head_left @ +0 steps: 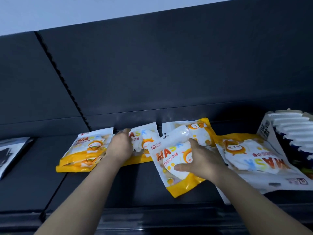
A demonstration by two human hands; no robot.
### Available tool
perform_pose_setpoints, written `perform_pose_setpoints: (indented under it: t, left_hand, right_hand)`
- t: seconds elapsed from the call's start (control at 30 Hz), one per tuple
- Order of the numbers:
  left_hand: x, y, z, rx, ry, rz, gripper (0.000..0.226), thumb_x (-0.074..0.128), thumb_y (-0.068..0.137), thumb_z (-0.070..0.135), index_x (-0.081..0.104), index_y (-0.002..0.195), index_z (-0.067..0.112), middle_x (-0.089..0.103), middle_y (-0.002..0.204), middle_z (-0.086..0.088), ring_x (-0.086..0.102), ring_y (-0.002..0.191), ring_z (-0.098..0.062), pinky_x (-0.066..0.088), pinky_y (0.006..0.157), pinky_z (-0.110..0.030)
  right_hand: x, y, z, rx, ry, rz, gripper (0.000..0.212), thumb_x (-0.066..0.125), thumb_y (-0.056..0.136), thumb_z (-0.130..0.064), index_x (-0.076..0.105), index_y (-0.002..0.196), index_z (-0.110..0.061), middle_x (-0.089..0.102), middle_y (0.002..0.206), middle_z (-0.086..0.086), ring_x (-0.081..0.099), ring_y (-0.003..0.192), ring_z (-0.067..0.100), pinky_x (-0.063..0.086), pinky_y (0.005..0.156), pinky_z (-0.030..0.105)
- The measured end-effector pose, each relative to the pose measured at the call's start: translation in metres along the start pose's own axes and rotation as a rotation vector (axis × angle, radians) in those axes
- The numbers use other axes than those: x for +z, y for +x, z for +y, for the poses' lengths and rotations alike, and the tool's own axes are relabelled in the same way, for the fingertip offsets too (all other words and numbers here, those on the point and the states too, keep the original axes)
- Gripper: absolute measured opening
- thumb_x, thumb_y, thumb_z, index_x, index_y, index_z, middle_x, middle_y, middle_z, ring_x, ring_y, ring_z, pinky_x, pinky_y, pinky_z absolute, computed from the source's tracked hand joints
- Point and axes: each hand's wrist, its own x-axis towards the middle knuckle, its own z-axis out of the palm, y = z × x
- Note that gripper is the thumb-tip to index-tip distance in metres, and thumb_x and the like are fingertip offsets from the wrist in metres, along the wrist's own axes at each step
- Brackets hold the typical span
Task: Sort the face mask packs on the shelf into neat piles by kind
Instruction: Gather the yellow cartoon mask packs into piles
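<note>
On the dark shelf (pixel 101 184), the right hand (pixel 201 160) pinches a tilted mask pack (pixel 171 160) near the front edge, while the left hand (pixel 119 146) curls round the left edge of a second pack (pixel 145 139) lying farther back, just right of a small pile (pixel 84 150).

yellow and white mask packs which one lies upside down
The yellow and white mask pack farthest right, beside the white carton: its MASK lettering is inverted, while the others' readable lettering stands upright.
</note>
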Motion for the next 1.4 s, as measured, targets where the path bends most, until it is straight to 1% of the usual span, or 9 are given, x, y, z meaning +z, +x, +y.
perform_pose_setpoints:
  t: [0.13,0.3,0.37,0.47,0.57,0.73,0.97,1.23,1.4]
  left_hand:
    - [-0.01,-0.003,-0.001,-0.004,-0.203,0.094,0.041,0.043,0.096,0.009,0.043,0.137,0.01,0.059,0.13,-0.015,0.055,0.118,-0.034,0.045,0.089,-0.038]
    - [-0.04,-0.001,-0.024,-0.002,-0.33,0.313,0.043,0.042,0.092,0.004,0.047,0.135,0.008,0.055,0.131,-0.014,0.05,0.121,-0.033,0.043,0.093,-0.041]
    - [-0.044,-0.002,-0.031,0.132,-0.292,0.272,0.042,0.049,0.093,0.014,0.049,0.135,0.014,0.052,0.136,-0.01,0.046,0.124,-0.031,0.042,0.097,-0.04]
    - [-0.032,-0.008,-0.037,0.331,-0.072,-0.16,0.052,0.052,0.094,0.04,0.038,0.144,0.032,0.034,0.152,-0.001,0.032,0.139,-0.026,0.033,0.111,-0.039]
    - [-0.018,-0.01,-0.043,0.359,0.101,-0.362,0.06,0.05,0.093,0.033,0.026,0.148,0.036,0.021,0.158,0.0,0.017,0.146,-0.026,0.019,0.117,-0.039]
    - [-0.025,0.007,-0.033,0.347,0.005,-0.263,0.047,0.045,0.094,0.022,0.037,0.14,0.018,0.034,0.148,-0.003,0.03,0.136,-0.026,0.032,0.11,-0.038]
    - [0.0,0.008,0.046,0.537,-0.052,-0.141,0.039,0.044,0.095,0.032,0.049,0.133,0.022,0.053,0.128,-0.005,0.041,0.121,-0.027,0.042,0.094,-0.038]
    - [0.036,-0.001,0.135,0.699,0.153,-0.367,0.075,0.065,0.079,0.053,0.036,0.142,0.024,0.037,0.145,-0.002,0.027,0.134,-0.028,0.032,0.101,-0.047]
    - [0.032,0.005,0.149,0.649,0.229,-0.131,0.068,0.066,0.08,0.044,0.041,0.139,0.023,0.04,0.14,-0.002,0.034,0.126,-0.026,0.035,0.097,-0.039]
  right_hand:
    - [-0.001,0.002,-0.018,-0.05,0.476,0.067,0.084,0.067,0.08,-0.053,0.021,0.145,-0.028,0.042,0.145,-0.003,0.044,0.129,0.019,0.039,0.099,0.033]
    - [0.007,0.036,-0.077,-0.055,0.65,0.215,0.082,0.066,0.08,-0.053,0.024,0.145,-0.025,0.045,0.141,-0.001,0.047,0.125,0.02,0.042,0.098,0.035]
    - [0.015,0.051,-0.097,-0.052,0.497,0.149,0.078,0.059,0.083,-0.057,0.024,0.145,-0.026,0.038,0.144,0.005,0.042,0.129,0.025,0.039,0.101,0.038]
    - [0.034,0.056,-0.108,-0.064,0.05,0.101,0.056,0.052,0.088,-0.053,0.038,0.139,-0.035,0.033,0.146,0.004,0.035,0.132,0.028,0.037,0.101,0.042]
    - [0.045,0.053,-0.109,-0.087,-0.091,0.095,0.048,0.047,0.091,-0.053,0.044,0.136,-0.037,0.04,0.143,0.0,0.037,0.131,0.025,0.037,0.099,0.043]
    - [0.026,0.048,-0.103,-0.104,-0.064,0.305,0.036,0.047,0.095,-0.034,0.055,0.13,-0.027,0.042,0.144,0.001,0.038,0.132,0.021,0.037,0.098,0.039]
    - [-0.012,-0.003,-0.021,0.22,-0.169,0.444,0.042,0.052,0.088,-0.009,0.059,0.125,-0.028,0.047,0.142,-0.001,0.036,0.136,0.021,0.036,0.1,0.041]
    - [-0.035,-0.044,0.052,0.311,-0.225,0.295,0.045,0.045,0.095,-0.041,0.042,0.139,-0.033,0.03,0.154,-0.002,0.013,0.147,0.021,0.021,0.113,0.048]
    - [-0.045,-0.031,0.074,0.159,-0.186,0.209,0.046,0.048,0.094,-0.039,0.043,0.139,-0.03,0.032,0.152,-0.003,0.018,0.145,0.018,0.021,0.114,0.046]
